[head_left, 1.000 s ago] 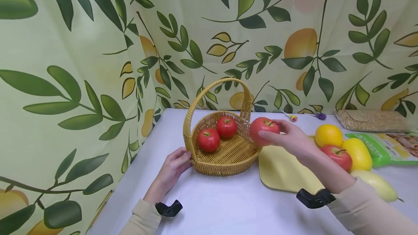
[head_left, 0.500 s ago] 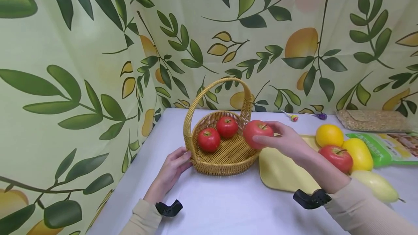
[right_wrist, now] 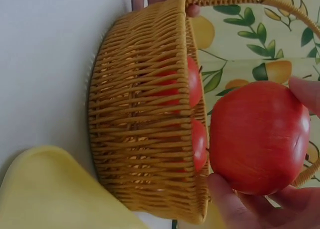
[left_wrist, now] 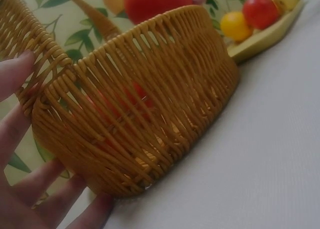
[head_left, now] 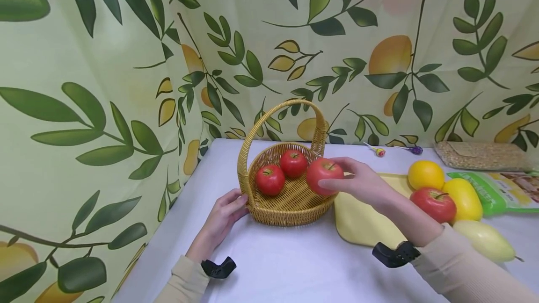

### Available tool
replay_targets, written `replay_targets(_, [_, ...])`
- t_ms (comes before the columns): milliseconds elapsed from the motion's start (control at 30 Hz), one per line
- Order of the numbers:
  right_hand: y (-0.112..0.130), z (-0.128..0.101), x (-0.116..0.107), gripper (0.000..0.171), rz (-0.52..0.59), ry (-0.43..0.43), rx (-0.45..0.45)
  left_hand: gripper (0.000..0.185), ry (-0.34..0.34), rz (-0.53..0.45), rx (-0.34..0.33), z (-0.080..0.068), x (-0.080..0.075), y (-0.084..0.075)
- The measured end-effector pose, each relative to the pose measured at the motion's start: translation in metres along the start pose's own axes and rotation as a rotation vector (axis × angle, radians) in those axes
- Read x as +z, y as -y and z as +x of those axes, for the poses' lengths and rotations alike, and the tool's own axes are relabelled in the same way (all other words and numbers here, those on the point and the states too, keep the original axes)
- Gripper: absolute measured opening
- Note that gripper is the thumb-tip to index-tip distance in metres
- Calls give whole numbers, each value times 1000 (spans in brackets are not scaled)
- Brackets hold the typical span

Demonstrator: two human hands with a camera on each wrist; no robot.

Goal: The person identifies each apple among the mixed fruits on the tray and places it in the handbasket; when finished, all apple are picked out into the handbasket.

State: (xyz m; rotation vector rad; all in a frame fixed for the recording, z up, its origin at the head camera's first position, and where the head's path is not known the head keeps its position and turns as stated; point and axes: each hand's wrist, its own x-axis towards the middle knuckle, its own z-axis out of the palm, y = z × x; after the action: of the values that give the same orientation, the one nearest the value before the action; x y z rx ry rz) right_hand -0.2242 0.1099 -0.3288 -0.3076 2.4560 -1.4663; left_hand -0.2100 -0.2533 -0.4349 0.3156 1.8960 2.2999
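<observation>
A wicker basket [head_left: 290, 217] with a tall arched handle stands on the white tabletop. Two red apples, one in front [head_left: 270, 181] and one behind [head_left: 293, 163], lie inside toward its left. My left hand [head_left: 224, 213] holds the basket's left side at the handle base, thumb against the wicker [left_wrist: 15, 75] and fingers along the outer wall. In my right hand [head_left: 363, 182] is another red apple [right_wrist: 257, 139], pinched between thumb and fingers. That apple is above the basket's right rim, close to the right base of the handle.
Right of the basket is a yellow tray [head_left: 366, 221]. Beside it are an orange [head_left: 425, 175], a red apple [head_left: 433, 204], a yellow fruit [head_left: 464, 199] and a pale pear [head_left: 484, 240]. Farther right lie a green package [head_left: 497, 193] and a bag of grain [head_left: 480, 155]. Two lollipops [head_left: 380, 152] lie behind.
My right hand has moved left with the apple, from beside the basket's right rim to over it. The left hand stays at the handle base.
</observation>
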Motion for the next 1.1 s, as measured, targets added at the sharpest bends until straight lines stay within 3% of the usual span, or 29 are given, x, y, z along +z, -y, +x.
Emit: replay_targets(1100, [12, 20, 26, 81, -60, 136, -38, 12, 5, 10, 4, 0, -1, 1])
